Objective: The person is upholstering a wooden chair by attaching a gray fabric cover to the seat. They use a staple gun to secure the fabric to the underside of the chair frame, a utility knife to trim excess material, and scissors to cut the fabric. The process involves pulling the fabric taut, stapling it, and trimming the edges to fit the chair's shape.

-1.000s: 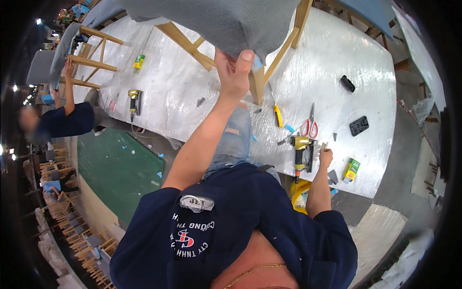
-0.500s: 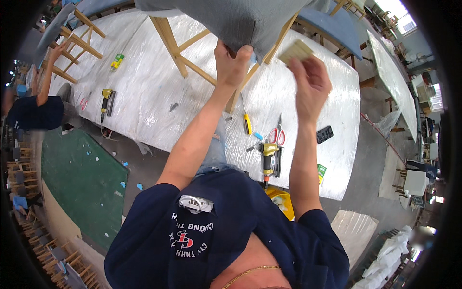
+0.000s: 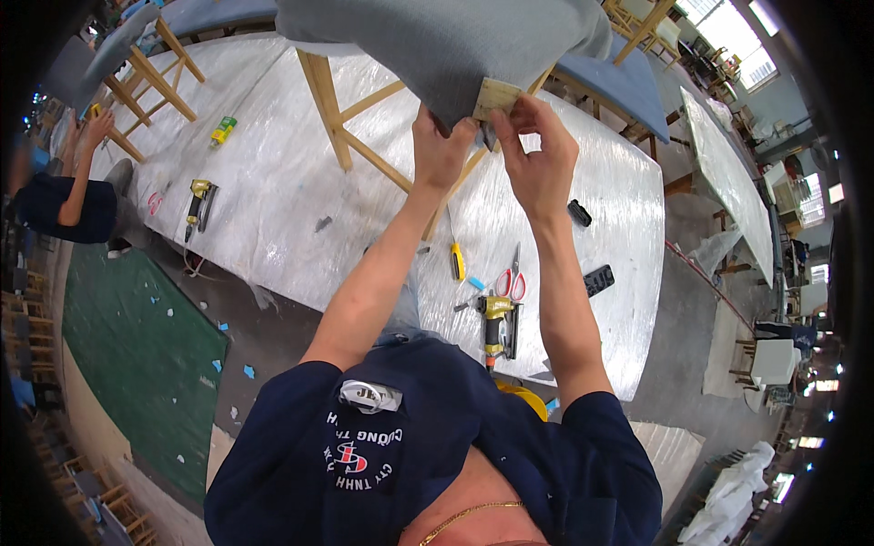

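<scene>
Left hand (image 3: 441, 153) curled, apparently on grey cloth (image 3: 446, 50); right hand (image 3: 539, 155) pinching pale card (image 3: 498, 96); likely step: card placement; next needs steadiness

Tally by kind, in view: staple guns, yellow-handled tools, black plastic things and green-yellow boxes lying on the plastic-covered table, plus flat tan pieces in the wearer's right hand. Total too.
Staple guns: 2
Yellow-handled tool: 1
Black plastic things: 2
Green-yellow box: 1
Flat tan piece in right hand: 1
Total: 7
</scene>
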A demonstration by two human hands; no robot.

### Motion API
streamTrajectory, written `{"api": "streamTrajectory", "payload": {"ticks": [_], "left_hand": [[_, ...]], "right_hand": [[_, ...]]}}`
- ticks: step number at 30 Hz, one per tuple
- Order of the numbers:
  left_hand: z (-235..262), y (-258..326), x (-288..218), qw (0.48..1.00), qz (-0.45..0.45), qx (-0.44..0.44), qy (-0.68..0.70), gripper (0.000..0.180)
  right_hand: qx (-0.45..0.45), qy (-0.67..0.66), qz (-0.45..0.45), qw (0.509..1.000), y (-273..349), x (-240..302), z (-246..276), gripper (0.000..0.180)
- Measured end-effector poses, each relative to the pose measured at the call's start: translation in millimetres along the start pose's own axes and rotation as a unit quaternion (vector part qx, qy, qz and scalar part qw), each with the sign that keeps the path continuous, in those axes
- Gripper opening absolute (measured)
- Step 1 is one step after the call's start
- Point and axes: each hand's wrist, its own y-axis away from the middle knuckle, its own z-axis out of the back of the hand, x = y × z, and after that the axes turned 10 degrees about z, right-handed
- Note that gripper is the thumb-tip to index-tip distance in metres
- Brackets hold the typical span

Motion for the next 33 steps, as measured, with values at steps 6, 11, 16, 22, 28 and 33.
{"api": "streamTrajectory", "payload": {"ticks": [6, 11, 16, 22, 28, 33], "left_hand": [[2.0, -2.2, 6.0, 0.999, -0.016, 0.012, 0.040, 0.048], [2.7, -3.2, 5.0, 0.999, -0.016, 0.012, 0.032, 0.048], [1.1, -1.6, 3.0, 1.000, 0.005, 0.008, 0.012, 0.047], [0.9, 0.9, -1.6, 0.999, 0.010, 0.006, 0.030, 0.046], [2.7, -1.2, -1.6, 0.998, 0.017, 0.024, 0.049, 0.046], [5.8, -3.5, 3.8, 0.999, 0.019, 0.035, 0.037, 0.047]], "right_hand": [[0.041, 0.009, -0.041, 0.998, -0.5, 0.9, 0.5, 0.028], [0.010, -0.023, -0.051, 0.998, 1.2, 2.0, -4.2, 0.023], [-0.004, -0.017, -0.049, 0.999, 4.9, -4.2, -6.8, 0.024], [-0.011, 0.000, -0.041, 0.999, 8.1, -2.9, -9.0, 0.024], [0.028, 0.028, -0.036, 0.999, -0.2, 0.1, -3.1, 0.024], [0.015, -0.128, -0.127, 0.983, 5.5, -4.2, 1.4, 0.023]]}}
